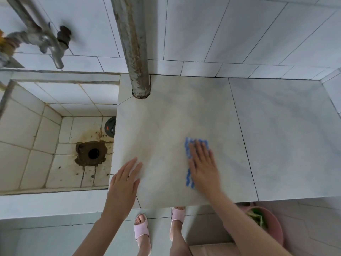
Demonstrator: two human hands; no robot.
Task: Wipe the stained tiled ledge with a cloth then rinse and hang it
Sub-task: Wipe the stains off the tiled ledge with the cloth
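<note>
Nearest the lens, the left hand (pixel 125 180) is laid flat on the bench (pixel 276 135) by its left edge, fingers straight and nothing held. The right hand (pixel 202 165) is spread flat on a blue-and-white cloth (pixel 187 150), which is pressed onto the yellowed tile (pixel 166 117) near the front edge; no finger is curled round it. The cloth is judged light, thin and limp, and likely to bunch under a palm. It is best driven by flat pressure and, for rinsing, gathered up at a free edge.

To the left, a tiled sink (pixel 36 135) is sunk below the bench. Brown staining is seen round its open drain hole (pixel 93 153), and a dark round disc (pixel 110 124) lies at its right wall. No standing water is made out. Under the bench at the right, a pink basin (pixel 273 228) is seen holding something green and pale that cannot be identified.
</note>
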